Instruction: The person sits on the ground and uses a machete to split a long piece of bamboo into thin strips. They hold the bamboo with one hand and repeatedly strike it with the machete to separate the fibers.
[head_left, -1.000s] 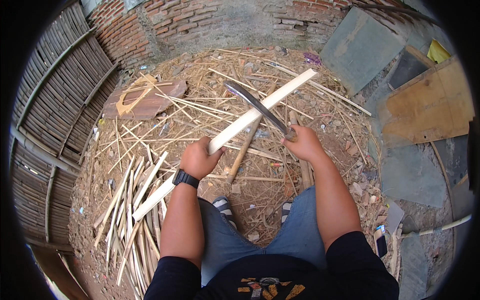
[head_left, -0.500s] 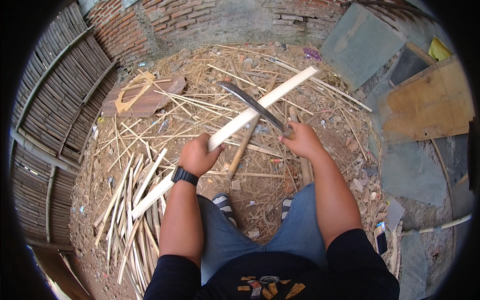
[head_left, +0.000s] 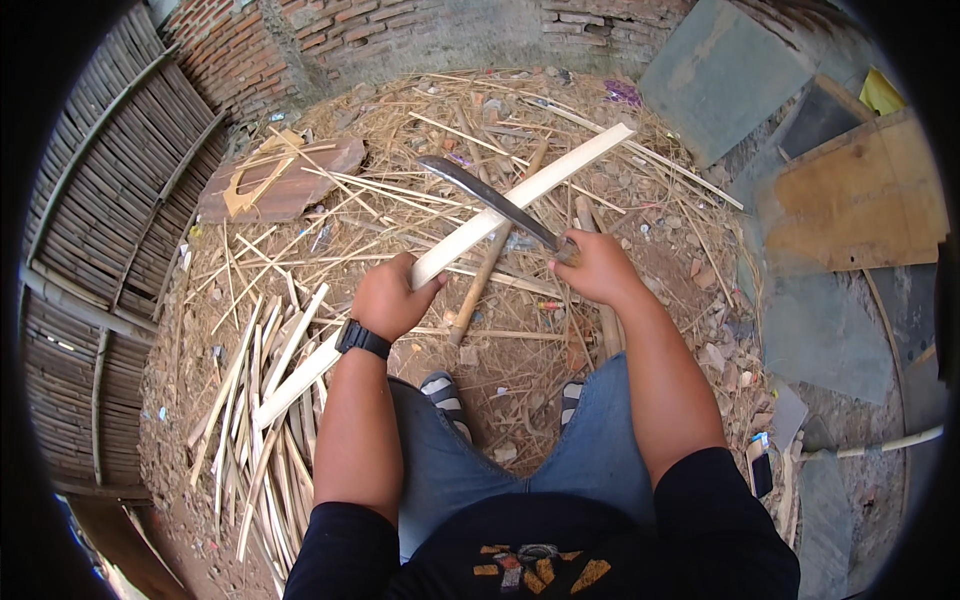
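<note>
My left hand point(head_left: 388, 298), with a black watch at its wrist, is wrapped round a long, flat, pale bamboo strip point(head_left: 450, 254). The strip slants from the lower left up to the far right, its near part passing beside my left forearm. In my right hand point(head_left: 603, 272) is the wooden handle of a machete point(head_left: 480, 190). Its dark, curved blade lies across the strip beyond my left hand, the tip pointing far left. Whether the edge touches the strip or hovers just over it, I cannot tell.
Many split bamboo strips point(head_left: 250, 400) are heaped at the near left. Loose sticks, straw and rubble cover the ground, with a bamboo pole point(head_left: 490, 285) ahead of my feet. A rusty sheet point(head_left: 320, 185) lies far left. Grey panels point(head_left: 725, 80) lean at the right.
The machete blade has shifted slightly left and nearer along the strip. Both hands keep their holds, and the view has moved a little.
</note>
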